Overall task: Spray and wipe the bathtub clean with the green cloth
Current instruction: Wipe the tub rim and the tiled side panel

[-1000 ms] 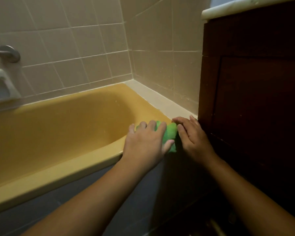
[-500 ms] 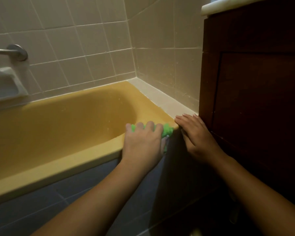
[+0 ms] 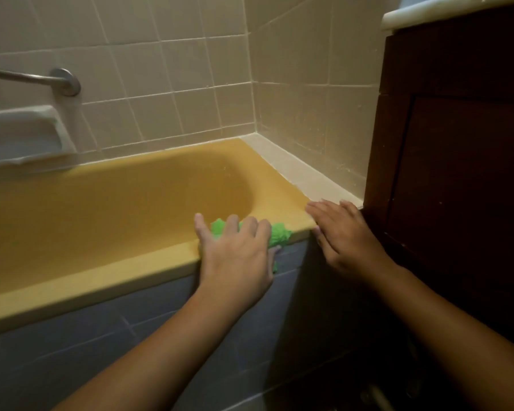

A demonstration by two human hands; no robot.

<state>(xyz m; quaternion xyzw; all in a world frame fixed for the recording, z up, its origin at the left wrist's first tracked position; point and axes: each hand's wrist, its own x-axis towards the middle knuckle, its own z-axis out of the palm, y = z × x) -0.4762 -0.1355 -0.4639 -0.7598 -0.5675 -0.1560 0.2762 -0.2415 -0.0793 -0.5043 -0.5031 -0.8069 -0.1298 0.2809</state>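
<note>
Bathtub rim, green cloth under left hand

Yellow bathtub rim is the carrier. Green cloth bunched on the front rim near the right corner, a bit hanging over the outer face. Left hand pressed flat on it. Right hand flat on the corner, just beside.

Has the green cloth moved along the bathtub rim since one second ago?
Yes. The green cloth has slid left along the front rim, away from the bathtub corner beside the cabinet, under the left hand.
</note>
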